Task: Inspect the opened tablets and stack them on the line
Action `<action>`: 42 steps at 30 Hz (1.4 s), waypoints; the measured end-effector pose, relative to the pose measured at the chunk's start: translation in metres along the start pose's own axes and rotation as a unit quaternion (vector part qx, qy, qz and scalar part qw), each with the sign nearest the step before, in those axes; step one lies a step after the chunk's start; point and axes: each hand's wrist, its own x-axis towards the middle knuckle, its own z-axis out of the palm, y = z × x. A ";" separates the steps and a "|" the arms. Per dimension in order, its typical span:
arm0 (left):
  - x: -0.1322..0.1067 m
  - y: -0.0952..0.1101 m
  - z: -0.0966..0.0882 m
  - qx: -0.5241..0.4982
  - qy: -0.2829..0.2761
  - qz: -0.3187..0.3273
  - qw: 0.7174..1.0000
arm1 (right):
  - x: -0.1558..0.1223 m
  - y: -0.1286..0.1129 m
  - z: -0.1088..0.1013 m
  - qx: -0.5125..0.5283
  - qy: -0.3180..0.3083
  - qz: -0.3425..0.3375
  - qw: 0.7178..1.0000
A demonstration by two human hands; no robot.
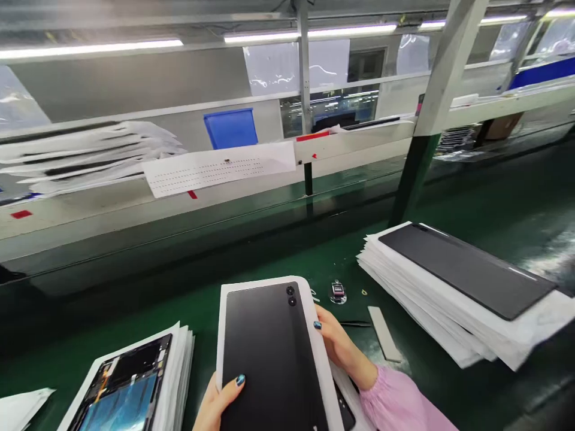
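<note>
A black tablet back cover [269, 353] with two round camera lenses lies on a white foam sheet [221, 326], held up before me at the bottom centre. My left hand [218, 404] grips the lower left edge, its thumb on the cover's face. On the other side, my right hand [341, 347] is closed on the sheet's right edge, with its thumb at the front. Under the sheet, close to my right wrist, another dark device [345, 410] shows only in part.
At left, an opened tablet [128, 383] tops a stack of white sheets. Another dark cover [467, 269] rests on a thick sheet stack [422, 317] at right. Between lie a pale flat strip [384, 334], a thin dark tool [356, 324] and a small round part [338, 291]. A shelf [359, 143] runs behind.
</note>
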 end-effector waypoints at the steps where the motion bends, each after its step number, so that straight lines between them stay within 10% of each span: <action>1: 0.001 0.000 0.001 0.006 -0.011 -0.007 1.000 | 0.002 0.001 0.000 0.013 0.024 0.000 1.000; 14: 0.018 -0.006 -0.020 0.069 -0.152 -0.060 0.984 | -0.010 0.017 -0.015 0.059 0.131 0.103 0.984; 42: 0.023 -0.004 -0.023 0.101 -0.196 -0.068 0.973 | -0.010 0.021 -0.018 0.046 0.118 0.092 0.988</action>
